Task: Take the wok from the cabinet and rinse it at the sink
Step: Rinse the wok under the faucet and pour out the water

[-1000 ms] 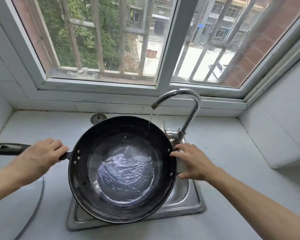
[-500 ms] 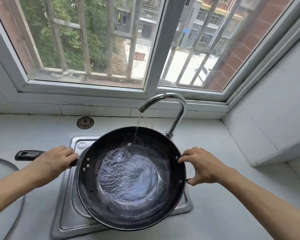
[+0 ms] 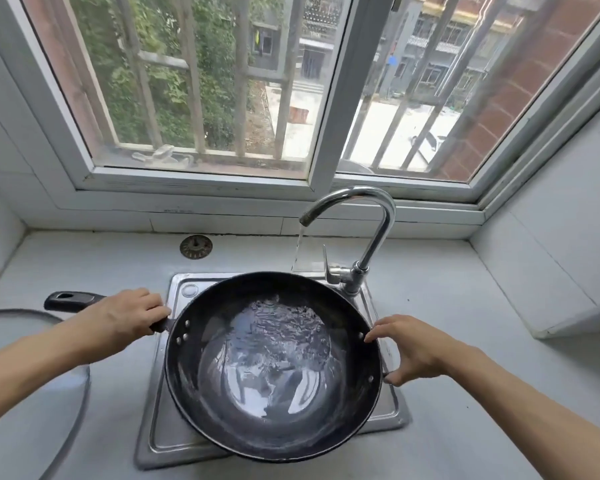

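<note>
1. Your left hand is curled round the wok's long black handle, fingers wrapped over the top close to where the handle meets the bowl; the handle's far end sticks out past your knuckles to the left.
2. Between your two hands sits the wok, held over the steel sink and covering most of it, with rippling water pooled in its bottom.
3. Your right hand is on the wok's opposite rim, fingers bent over the edge and thumb hooked at the small side handle below.
4. Ahead of your right hand, the chrome tap arches over, and its stream of water drops behind the wok's far rim.
5. Ahead of your left hand, a round drain strainer lies on the countertop.
6. Just left of your left forearm, a glass lid rests on the counter.
</note>
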### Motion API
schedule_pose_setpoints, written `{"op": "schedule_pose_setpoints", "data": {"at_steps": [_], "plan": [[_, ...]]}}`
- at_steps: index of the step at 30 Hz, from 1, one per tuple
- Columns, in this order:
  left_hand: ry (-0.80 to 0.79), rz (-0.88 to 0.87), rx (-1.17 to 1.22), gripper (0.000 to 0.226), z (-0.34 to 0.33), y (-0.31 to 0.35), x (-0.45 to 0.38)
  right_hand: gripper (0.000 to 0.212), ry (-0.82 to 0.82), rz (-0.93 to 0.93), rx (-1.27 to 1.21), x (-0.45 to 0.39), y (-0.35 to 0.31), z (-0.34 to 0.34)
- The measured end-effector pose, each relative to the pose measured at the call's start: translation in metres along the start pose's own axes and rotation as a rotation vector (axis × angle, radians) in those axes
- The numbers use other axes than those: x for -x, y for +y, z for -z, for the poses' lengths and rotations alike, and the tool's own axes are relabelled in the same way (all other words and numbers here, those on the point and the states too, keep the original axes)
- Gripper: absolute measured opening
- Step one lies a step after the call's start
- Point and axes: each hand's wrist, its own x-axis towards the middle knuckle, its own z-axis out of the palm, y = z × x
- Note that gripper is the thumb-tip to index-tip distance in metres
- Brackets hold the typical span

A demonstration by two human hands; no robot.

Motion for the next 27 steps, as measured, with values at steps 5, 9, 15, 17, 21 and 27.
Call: {"op": "schedule_pose_setpoints", "data": {"at_steps": [5,9,15,17,21,27], "plan": [[-0.061,0.032,-0.002,0.041,0.009,-0.009,0.018,0.081,-0.041,-0.008,-0.091,-0.011,-0.012,-0.016],[-0.082,0.034,0.013,0.048,0.007,0.003,0.024,0.085,-0.098,-0.050,-0.090,-0.013,-0.013,-0.025],[-0.166,0.039,0.078,0.051,-0.021,0.019,0.029,0.086,-0.192,-0.100,-0.068,-0.013,-0.006,-0.038],[-0.170,0.044,0.117,0.046,-0.028,0.025,0.030,0.089,-0.211,-0.113,-0.069,-0.013,-0.003,-0.046],[-0.196,0.092,0.212,0.031,-0.046,0.028,0.037,0.089,-0.213,-0.107,-0.089,-0.016,0.004,-0.056],[-0.207,0.156,0.246,0.022,-0.058,0.029,0.039,0.082,-0.191,-0.059,-0.035,-0.029,0.001,-0.054]]}}
